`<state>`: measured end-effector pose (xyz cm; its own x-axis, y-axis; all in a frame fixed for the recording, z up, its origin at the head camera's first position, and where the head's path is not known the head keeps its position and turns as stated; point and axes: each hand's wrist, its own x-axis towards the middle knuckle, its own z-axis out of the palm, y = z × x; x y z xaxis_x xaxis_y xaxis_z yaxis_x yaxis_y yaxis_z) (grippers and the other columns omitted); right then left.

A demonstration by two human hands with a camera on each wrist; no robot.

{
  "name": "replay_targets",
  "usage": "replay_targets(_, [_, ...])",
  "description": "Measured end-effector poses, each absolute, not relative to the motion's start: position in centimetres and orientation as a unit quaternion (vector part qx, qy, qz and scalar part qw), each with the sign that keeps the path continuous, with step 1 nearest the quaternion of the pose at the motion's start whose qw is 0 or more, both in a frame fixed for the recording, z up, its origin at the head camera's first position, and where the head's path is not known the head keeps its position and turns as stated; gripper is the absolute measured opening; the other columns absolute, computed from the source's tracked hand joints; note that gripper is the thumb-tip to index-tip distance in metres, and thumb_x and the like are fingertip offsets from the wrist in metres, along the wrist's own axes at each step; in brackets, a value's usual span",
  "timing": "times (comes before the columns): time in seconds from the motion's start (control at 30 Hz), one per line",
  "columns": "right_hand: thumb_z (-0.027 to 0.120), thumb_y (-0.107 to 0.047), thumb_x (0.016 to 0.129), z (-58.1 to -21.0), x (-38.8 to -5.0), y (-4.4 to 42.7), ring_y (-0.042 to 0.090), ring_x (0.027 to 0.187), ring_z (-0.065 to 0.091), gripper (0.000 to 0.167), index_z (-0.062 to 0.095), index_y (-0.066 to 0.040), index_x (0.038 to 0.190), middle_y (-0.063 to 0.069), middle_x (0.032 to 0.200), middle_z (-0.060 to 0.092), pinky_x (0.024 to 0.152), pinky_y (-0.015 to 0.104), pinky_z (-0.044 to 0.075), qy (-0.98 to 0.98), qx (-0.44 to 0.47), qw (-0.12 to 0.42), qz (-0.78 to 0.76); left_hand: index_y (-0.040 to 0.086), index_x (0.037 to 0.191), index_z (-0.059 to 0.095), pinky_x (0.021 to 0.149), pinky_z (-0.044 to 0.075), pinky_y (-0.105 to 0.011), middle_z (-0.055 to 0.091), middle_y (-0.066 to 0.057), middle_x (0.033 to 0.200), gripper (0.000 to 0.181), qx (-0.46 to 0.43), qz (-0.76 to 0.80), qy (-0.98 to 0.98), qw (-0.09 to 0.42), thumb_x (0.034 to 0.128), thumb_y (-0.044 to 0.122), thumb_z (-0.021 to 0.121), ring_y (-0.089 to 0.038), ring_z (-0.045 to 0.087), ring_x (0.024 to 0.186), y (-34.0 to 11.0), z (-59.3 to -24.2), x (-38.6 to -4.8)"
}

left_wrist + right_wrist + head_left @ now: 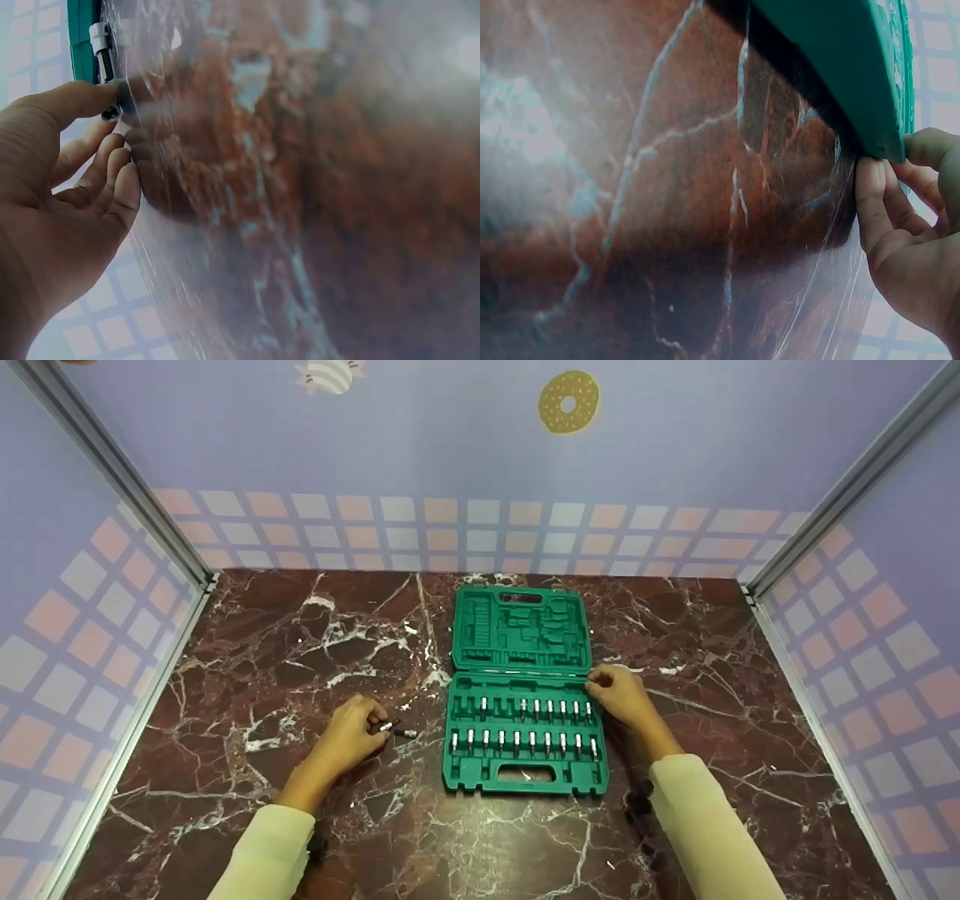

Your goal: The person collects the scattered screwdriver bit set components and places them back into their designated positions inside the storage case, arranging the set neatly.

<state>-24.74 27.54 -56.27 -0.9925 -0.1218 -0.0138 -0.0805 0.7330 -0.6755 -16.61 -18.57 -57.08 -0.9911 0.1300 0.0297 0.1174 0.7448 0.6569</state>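
An open green plastic socket case [474, 781] lies on the table, two rows of silver bit sockets [532, 741] in its base. My left hand [349, 739] is on the table left of the case, thumb and forefinger pinching a small bit socket [386, 727]. Another bit socket [406, 733] with a dark tip lies just beyond those fingertips; the left wrist view shows its silver end and dark shaft. My right hand [621, 695] holds the case's right edge near the hinge. In the right wrist view its thumb and fingers pinch the green rim [881, 127].
The lid [487, 622] lies folded back toward the far wall, its moulded recesses facing up. Several slots in the upper row's left part hold no socket. Patterned wall panels [480, 450] enclose the dark red marbled table [315, 660] at the back and both sides.
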Motion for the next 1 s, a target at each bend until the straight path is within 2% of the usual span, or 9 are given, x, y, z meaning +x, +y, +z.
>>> replay_targets(0.2, [0.07,-0.012,0.095,-56.2,-24.8,27.6,0.032,0.096,0.065,0.013,0.072,-0.002,0.103,0.021,0.116,0.071,0.083,0.047,0.053,0.931,-0.058,0.026,-0.36,0.001,0.09,0.07,0.081,0.056,-0.041,0.062,-0.011,0.092,0.012,0.058,0.352,0.934,-0.007,0.0801,-0.003,0.076,-0.026,0.062,0.087,-18.4,-57.3,-16.9])
replay_targets(0.53, [0.07,-0.013,0.095,-56.4,-24.9,27.7,0.03,0.094,0.065,0.012,0.072,-0.003,0.102,0.02,0.113,0.071,0.081,0.044,0.053,0.927,-0.059,0.029,-0.369,0.003,0.087,0.07,0.07,0.055,-0.028,0.069,-0.01,0.086,0.01,0.041,0.381,0.923,-0.03,0.0825,-0.004,0.075,-0.02,0.065,0.077,-18.3,-57.1,-17.3])
replay_targets(0.83, [0.07,-0.013,0.096,-56.5,-24.9,27.7,0.028,0.09,0.064,0.012,0.072,-0.003,0.102,0.02,0.111,0.07,0.077,0.042,0.053,0.93,-0.061,0.026,-0.362,0.003,0.089,0.073,0.07,0.055,-0.024,0.073,-0.01,0.085,0.013,0.041,0.443,0.895,-0.04,0.0819,-0.006,0.079,-0.019,0.067,0.076,-17.4,-56.0,-17.7])
replay_targets(1.0, [0.069,-0.012,0.096,-56.5,-25.0,27.7,0.031,0.09,0.065,0.012,0.073,-0.002,0.102,0.02,0.109,0.071,0.079,0.046,0.053,0.932,-0.061,0.023,-0.356,0.002,0.095,0.075,0.075,0.059,-0.028,0.074,-0.01,0.089,0.014,0.034,0.467,0.883,-0.026,0.0831,-0.004,0.08,-0.02,0.069,0.079,-16.6,-55.0,-17.8])
